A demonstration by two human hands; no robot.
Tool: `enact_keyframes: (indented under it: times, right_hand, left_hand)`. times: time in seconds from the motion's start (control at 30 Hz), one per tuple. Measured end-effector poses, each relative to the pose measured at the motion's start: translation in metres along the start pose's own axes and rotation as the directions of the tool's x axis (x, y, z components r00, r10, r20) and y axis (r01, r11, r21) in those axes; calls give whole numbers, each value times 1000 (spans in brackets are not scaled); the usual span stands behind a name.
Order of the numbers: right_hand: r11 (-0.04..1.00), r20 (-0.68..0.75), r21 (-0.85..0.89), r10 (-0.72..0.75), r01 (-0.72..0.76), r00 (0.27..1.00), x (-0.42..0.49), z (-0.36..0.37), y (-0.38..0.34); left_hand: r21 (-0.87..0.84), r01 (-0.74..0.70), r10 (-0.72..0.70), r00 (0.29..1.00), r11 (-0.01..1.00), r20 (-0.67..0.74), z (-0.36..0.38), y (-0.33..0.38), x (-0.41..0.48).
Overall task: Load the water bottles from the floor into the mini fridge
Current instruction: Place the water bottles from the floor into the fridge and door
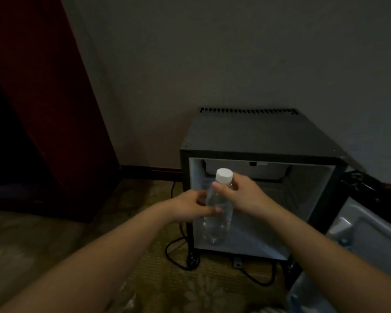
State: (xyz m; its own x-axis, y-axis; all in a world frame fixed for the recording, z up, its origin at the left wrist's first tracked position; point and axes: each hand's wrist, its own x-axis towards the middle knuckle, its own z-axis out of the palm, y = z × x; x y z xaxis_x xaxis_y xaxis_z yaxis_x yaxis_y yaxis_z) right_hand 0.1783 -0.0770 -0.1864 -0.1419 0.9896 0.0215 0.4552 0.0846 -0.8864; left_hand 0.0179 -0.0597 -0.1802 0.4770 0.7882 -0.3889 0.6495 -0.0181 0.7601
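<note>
We hold a clear bottle, white cap up and leaning slightly, at the mouth of the open fridge. It is off the floor; whether its base has crossed the sill we cannot tell.

Our right hand grips it at the shoulder just under the cap, fingers curled round the plastic. Our left hand holds the body from the left, its fingers pinching the side.

We judge this to be the loading step, with the bottle carried in and not yet set down. The next move calls for a push forward and down, keeping the cap clear of the box at the top of the cavity, then standing the bottle upright before both hands let go.

Inside the fridge we see a wire shelf across the far wall and no bottles, though the bottle and our hands hide part of the lower space. The door hangs open at right, its inner rack too dim for us to read. A cable trails on the floor by the fridge's near left corner.
</note>
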Motion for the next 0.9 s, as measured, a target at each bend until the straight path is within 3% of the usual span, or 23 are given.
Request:
enact_keyframes:
  times: [0.13,0.37,0.6,0.8,0.9]
  right_hand:
    - [999,-24,-15,50,-50,998,15,16,44]
    - [981,-66,21,196,-195,978,44,43,111]
    - [961,-73,-25,273,-275,959,69,67,169]
    - [943,-104,36,332,-330,938,90,93,200]
    - [923,-81,-54,375,-380,923,106,100,208]
  left_hand:
    - [13,91,-91,994,996,55,11,-23,34]
    - [185,199,-227,963,962,143,31,-64,100]
    - [1,315,-302,909,949,288,57,-117,143]
    - [-130,337,-300,923,933,241,71,-148,163]
    - [-171,318,-283,938,933,202,78,-157,167]
